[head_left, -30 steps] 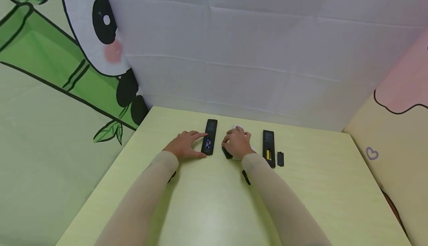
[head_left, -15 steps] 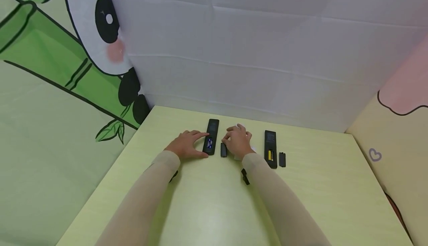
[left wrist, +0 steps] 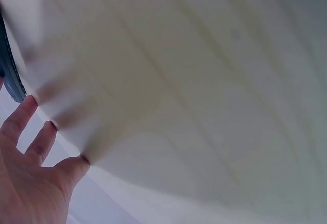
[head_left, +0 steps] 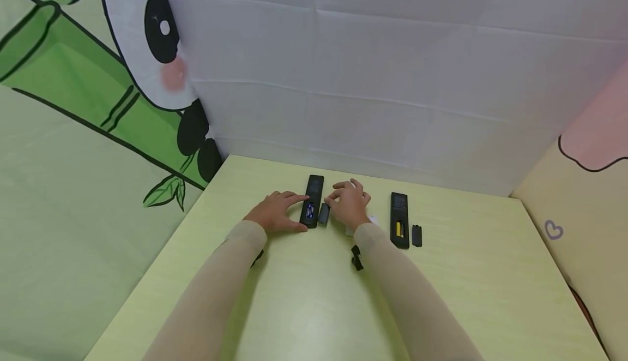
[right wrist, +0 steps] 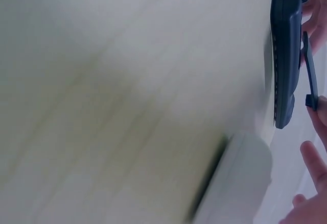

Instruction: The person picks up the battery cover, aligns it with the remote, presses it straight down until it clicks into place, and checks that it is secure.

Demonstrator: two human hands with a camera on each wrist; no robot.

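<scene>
A black remote control [head_left: 312,197] lies on the table with its battery compartment uncovered and batteries inside. My left hand [head_left: 276,212] is spread beside it, thumb and index finger touching its lower end and left edge. Other fingertips of that hand [left wrist: 38,170] rest on the tabletop. My right hand [head_left: 349,203] pinches a small dark battery cover [head_left: 324,214] between thumb and forefinger. The cover is tilted, just right of the remote's open compartment. In the right wrist view the cover [right wrist: 310,71] stands at a slant beside the remote [right wrist: 286,55], above the table.
To the right lies a second black remote [head_left: 399,216] showing a yellow battery, with its loose cover [head_left: 417,235] next to it. A white rounded object [right wrist: 237,178] sits under my right wrist, mostly hidden in the head view. Printed fabric walls enclose the table [head_left: 466,274].
My right hand has brought the battery cover leftward to the remote's side and tilted it. My left hand stays at the remote. The head view has shifted slightly.
</scene>
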